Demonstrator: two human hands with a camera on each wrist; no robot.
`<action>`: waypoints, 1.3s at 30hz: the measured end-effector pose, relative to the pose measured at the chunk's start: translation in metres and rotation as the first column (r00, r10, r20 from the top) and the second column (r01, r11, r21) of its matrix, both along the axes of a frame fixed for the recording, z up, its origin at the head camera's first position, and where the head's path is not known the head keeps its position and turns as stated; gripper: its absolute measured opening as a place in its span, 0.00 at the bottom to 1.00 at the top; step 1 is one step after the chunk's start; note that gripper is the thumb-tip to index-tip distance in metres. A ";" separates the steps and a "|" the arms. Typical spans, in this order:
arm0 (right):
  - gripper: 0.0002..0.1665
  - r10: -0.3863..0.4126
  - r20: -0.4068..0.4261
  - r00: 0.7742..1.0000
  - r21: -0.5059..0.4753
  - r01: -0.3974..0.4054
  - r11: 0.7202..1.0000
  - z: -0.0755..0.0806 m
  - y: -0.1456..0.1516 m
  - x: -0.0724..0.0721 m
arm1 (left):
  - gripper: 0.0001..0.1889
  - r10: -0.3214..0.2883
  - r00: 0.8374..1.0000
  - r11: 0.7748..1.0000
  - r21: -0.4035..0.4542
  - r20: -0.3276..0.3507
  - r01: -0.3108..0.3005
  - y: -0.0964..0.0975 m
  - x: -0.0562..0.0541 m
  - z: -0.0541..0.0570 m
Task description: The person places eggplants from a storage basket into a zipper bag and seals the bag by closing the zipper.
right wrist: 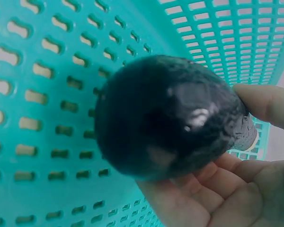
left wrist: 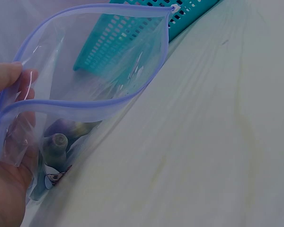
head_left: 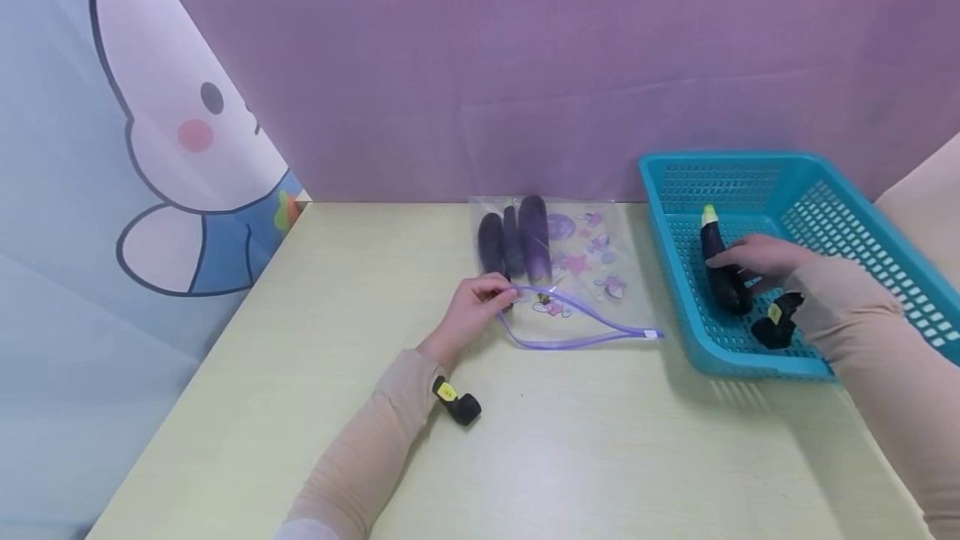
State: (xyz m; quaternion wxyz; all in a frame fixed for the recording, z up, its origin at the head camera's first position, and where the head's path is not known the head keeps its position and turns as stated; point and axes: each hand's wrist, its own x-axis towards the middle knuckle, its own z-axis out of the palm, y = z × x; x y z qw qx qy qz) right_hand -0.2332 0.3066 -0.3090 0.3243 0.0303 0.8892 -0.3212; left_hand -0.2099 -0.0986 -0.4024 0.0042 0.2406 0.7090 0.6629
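Observation:
In the head view, my left hand (head_left: 476, 307) pinches the left end of the mouth of a clear zip bag (head_left: 633, 298) printed with stars. Its purple zip rim (left wrist: 80, 101) stands apart as a loop in the left wrist view. Inside the bag lie several dark purple eggplants (head_left: 535, 232), side by side at its left. My right hand (head_left: 768, 257) is in the teal basket (head_left: 675, 307) and holds an eggplant (head_left: 726, 277) with a pale green stem end. Close up in the right wrist view, thumb and fingers grip that eggplant (right wrist: 170, 118) around its narrower part.
The basket stands at the right of the pale table (head_left: 337, 290), its left wall close to the bag. A purple cloth (head_left: 525, 65) hangs behind the table, and a blue cloth (head_left: 52, 315) with a cartoon figure hangs at the left. Black wrist cameras (head_left: 461, 407) sit on both sleeves.

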 end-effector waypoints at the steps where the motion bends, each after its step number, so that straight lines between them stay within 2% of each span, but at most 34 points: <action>1: 0.48 -0.002 0.001 1.000 -0.004 0.002 1.000 0.000 0.000 0.000 | 0.07 -0.001 1.000 1.000 0.000 -0.001 0.001 0.000 0.000 0.000; 26: 0.48 -0.046 -0.025 0.999 -0.115 0.042 0.992 0.011 -0.002 0.001 | 0.07 -0.002 1.000 1.000 -0.013 -0.002 0.002 -0.001 -0.001 -0.001; 39: 0.53 -0.068 -0.118 0.991 -0.140 0.051 0.989 0.021 -0.001 0.006 | 0.07 -0.008 1.000 1.000 -0.012 -0.007 0.008 0.000 -0.003 0.001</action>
